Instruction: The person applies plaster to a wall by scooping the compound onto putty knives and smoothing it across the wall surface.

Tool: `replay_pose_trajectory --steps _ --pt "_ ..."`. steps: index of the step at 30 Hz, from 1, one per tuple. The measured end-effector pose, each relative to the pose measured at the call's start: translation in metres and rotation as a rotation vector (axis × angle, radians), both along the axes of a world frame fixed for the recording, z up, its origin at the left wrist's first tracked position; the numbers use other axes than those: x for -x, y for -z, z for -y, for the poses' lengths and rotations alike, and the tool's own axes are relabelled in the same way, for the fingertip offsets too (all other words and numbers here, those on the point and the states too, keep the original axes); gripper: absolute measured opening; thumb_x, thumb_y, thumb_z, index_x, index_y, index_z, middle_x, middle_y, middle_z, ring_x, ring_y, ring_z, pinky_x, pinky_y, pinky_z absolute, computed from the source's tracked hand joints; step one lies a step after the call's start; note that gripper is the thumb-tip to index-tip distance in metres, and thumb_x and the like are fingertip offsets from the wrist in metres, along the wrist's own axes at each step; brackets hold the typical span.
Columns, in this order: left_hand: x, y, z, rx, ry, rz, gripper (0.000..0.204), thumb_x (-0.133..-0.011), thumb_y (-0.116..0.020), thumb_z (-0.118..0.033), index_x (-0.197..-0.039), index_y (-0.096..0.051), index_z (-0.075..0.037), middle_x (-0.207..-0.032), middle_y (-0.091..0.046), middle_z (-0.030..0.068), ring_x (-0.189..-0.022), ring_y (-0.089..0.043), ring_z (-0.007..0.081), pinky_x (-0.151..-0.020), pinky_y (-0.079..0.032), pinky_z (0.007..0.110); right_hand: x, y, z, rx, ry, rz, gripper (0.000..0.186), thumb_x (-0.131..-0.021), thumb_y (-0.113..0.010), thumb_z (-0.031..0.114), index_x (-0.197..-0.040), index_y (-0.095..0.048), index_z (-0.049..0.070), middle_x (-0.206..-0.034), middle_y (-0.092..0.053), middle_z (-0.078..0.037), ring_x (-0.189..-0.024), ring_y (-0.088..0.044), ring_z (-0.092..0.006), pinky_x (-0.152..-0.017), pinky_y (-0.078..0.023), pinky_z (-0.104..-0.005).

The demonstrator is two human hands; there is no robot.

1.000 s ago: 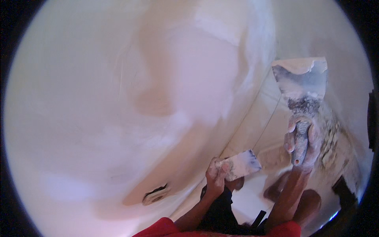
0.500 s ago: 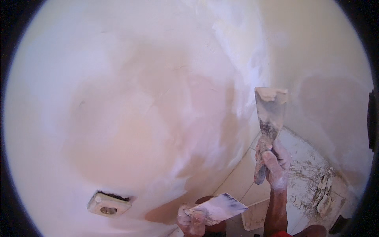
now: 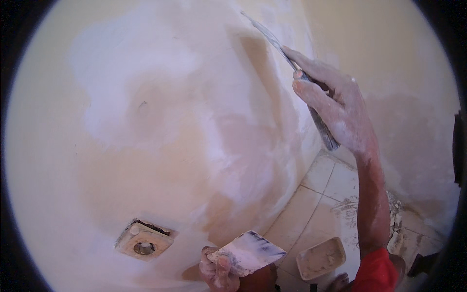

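My right hand (image 3: 338, 104) is raised beside the wall, wrapped round the handle of a putty knife (image 3: 281, 48). Its blade shows nearly edge-on, pointing up and left, its tip by the patched wall (image 3: 160, 160); I cannot tell whether it touches. Low in the view, my left hand (image 3: 219, 270) grips a flat, pale plate (image 3: 250, 253), smeared with white compound and dark streaks along its far edge. White dust coats both hands. Smooth white and brownish patches of filler cover the wall in front of me.
A socket (image 3: 144, 243) hangs loose from its opening low on the left wall. On the tiled floor (image 3: 296, 214) stands a rectangular tub (image 3: 321, 259) holding compound. Crumbled debris (image 3: 396, 219) lies near the right wall (image 3: 408, 131), partly behind my forearm.
My right hand has risen and turned the putty knife from blade-up, face showing, to a leftward tilt toward the wall. The left hand with the plate has shifted slightly left. The tub is now fully visible.
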State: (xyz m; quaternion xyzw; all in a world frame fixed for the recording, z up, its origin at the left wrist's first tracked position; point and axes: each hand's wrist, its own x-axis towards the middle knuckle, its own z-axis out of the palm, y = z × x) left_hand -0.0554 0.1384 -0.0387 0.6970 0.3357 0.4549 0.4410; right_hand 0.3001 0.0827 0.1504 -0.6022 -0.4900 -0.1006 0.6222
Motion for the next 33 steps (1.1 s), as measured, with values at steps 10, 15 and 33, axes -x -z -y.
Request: replay_pose_trajectory --steps 10,15,33 --pt "-0.013 -0.006 0.006 0.183 0.093 0.301 0.036 -0.087 -0.058 -0.014 -0.117 -0.053 0.006 -0.095 -0.057 0.0078 -0.082 -0.053 0.0172 -0.070 -0.044 0.030 0.000 -0.028 -0.012 0.170 0.217 0.349 0.043 -0.087 -0.057 0.015 -0.129 -0.061 0.007 -0.082 -0.055 -0.002 -0.075 -0.051 -0.0127 -0.070 -0.044 -0.0277" --pt "-0.016 0.000 -0.002 0.156 0.043 0.393 0.037 -0.085 -0.062 -0.019 -0.111 -0.046 0.003 -0.091 -0.056 0.0087 -0.082 -0.056 0.0187 -0.072 -0.047 0.031 0.005 -0.007 -0.027 0.085 0.254 0.507 0.042 -0.090 -0.058 0.012 -0.132 -0.059 0.008 -0.076 -0.049 -0.005 -0.068 -0.048 -0.0153 -0.063 -0.043 -0.0300" --pt "-0.020 -0.017 0.007 0.186 -0.023 0.326 0.031 -0.085 -0.061 -0.021 -0.101 -0.052 0.003 -0.080 -0.056 0.0047 -0.072 -0.053 0.0156 -0.062 -0.042 0.025 0.039 0.057 -0.040 0.033 0.322 0.287 0.050 -0.088 -0.059 0.008 -0.138 -0.052 0.009 -0.078 -0.054 -0.014 -0.068 -0.053 -0.0246 -0.065 -0.045 -0.0364"
